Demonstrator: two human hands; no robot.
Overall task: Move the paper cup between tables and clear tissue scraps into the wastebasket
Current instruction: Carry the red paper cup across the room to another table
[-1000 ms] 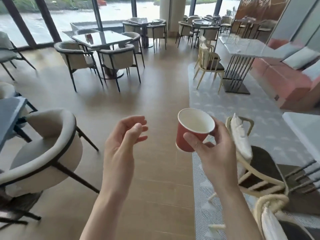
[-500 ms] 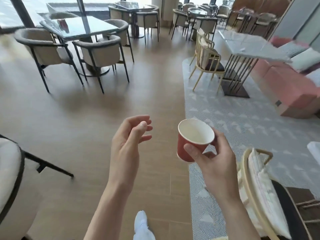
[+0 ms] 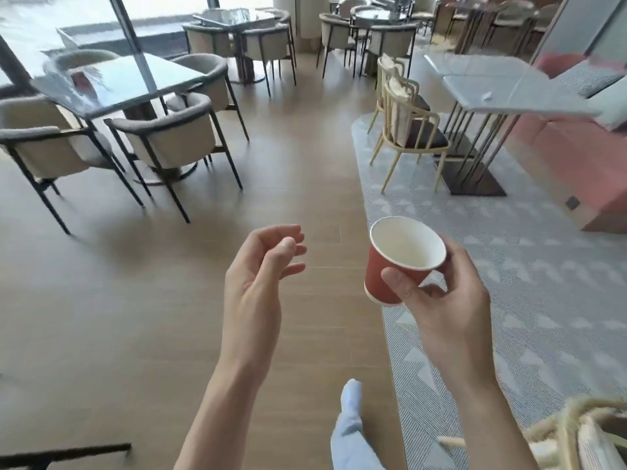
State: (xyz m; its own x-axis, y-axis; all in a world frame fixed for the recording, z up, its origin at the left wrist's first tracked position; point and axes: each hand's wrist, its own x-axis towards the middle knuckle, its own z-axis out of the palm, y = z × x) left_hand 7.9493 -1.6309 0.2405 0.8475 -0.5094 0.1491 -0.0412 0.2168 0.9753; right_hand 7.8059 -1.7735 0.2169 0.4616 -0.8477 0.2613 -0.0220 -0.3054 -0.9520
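Note:
My right hand (image 3: 444,300) grips a red paper cup (image 3: 393,269) with a white inside, thumb on its near side and fingers round the far side. The cup is tilted a little and looks empty. It hangs in the air over the edge of a patterned grey rug. My left hand (image 3: 261,276) is raised beside it, to the left, fingers loosely curled and holding nothing. A small white scrap (image 3: 487,95) lies on the pale marble table (image 3: 509,93) at the far right. No wastebasket is in view.
A glass table (image 3: 115,83) ringed by padded armchairs (image 3: 169,140) stands far left. Cream wire chairs (image 3: 407,120) sit by the marble table, with a pink sofa (image 3: 559,144) behind. A cream chair (image 3: 559,435) is near my right elbow. Wooden floor runs ahead; my leg (image 3: 349,432) shows below.
The view has moved forward along the floor, and the left armchair has dropped out of sight. Both hands keep the same pose, the right still holding the cup.

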